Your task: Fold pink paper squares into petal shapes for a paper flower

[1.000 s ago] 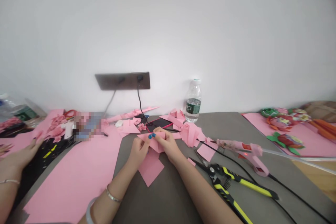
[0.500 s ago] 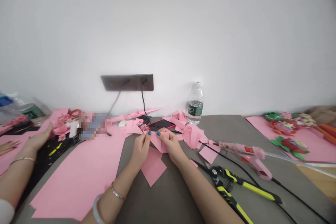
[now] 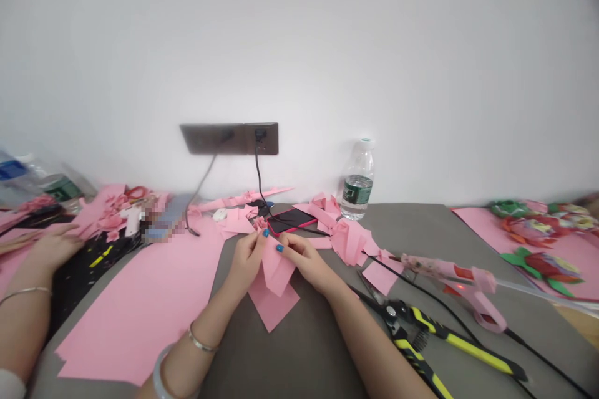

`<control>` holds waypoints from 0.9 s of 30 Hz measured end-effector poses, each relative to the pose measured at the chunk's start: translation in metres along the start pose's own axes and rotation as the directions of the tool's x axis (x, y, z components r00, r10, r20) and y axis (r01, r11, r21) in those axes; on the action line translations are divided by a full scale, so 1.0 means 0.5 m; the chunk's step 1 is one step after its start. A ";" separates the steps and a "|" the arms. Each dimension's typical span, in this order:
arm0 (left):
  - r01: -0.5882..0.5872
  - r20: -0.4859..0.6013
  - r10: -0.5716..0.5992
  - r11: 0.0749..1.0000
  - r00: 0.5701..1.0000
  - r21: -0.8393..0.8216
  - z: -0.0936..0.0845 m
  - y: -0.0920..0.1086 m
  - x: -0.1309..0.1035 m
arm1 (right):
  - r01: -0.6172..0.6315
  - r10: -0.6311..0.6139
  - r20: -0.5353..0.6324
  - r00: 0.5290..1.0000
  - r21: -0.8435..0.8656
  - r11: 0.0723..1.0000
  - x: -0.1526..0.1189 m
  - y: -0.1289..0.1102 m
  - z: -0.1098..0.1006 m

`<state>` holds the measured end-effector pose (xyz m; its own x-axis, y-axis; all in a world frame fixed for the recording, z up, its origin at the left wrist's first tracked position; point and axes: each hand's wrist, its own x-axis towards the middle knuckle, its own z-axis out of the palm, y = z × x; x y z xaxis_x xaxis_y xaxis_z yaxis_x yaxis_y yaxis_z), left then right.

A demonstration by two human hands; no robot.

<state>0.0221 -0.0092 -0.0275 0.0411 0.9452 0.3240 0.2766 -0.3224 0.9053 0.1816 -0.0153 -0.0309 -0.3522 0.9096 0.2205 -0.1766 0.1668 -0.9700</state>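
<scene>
A folded piece of pink paper (image 3: 277, 273) is held up between my two hands, its pointed flap hanging down. My left hand (image 3: 246, 260) pinches its upper left part between thumb and fingers. On the other side, my right hand (image 3: 306, 260) is closed at the upper right edge, thumb on the paper and fingers curled behind. Below it a flat pink paper square (image 3: 274, 313) lies on the grey table (image 3: 281, 365). Just beyond my hands are a phone (image 3: 292, 220) with a pink rim and a folded pink paper flower (image 3: 349, 240).
To the right lie yellow-black pliers (image 3: 393, 312) and a pink glue gun (image 3: 461, 280) with its cable. A water bottle (image 3: 357, 190) stands by the wall. Large pink sheets (image 3: 145, 305) spread on the left, beside another person's arm (image 3: 35, 280). Paper flowers (image 3: 543, 262) sit far right.
The pink paper between my hands has turned, its flap now pointing lower. My right thumb has slid down a little. The other person's hand at left has drawn back, and the view has shifted slightly.
</scene>
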 end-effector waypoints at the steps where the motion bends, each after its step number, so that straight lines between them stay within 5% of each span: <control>1: 0.004 0.015 -0.004 1.000 1.000 -0.007 -0.001 0.002 0.000 | -0.007 0.007 0.000 1.000 0.013 1.000 0.000 -0.001 -0.001; 7: 0.013 0.100 -0.014 1.000 0.995 0.012 -0.002 0.000 0.000 | -0.013 0.014 -0.018 1.000 0.046 0.999 -0.002 -0.001 -0.005; 14: -0.015 0.220 0.009 0.999 0.976 0.029 -0.008 -0.004 -0.001 | -0.016 0.019 0.167 0.986 -0.020 1.000 -0.005 -0.013 -0.016; 19: -0.060 0.342 0.043 0.997 0.939 0.040 -0.012 0.006 -0.004 | -0.019 0.030 0.172 0.985 -0.065 0.998 -0.003 -0.013 -0.016; 27: 0.016 0.292 -0.008 1.000 0.956 -0.024 -0.006 0.013 -0.006 | -0.040 0.039 0.103 0.994 0.008 0.999 -0.003 -0.010 -0.015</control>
<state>0.0208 -0.0145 -0.0216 0.3176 0.9218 0.2222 0.2539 -0.3084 0.9167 0.1901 -0.0147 -0.0270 -0.4519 0.8711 0.1921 -0.1701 0.1272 -0.9772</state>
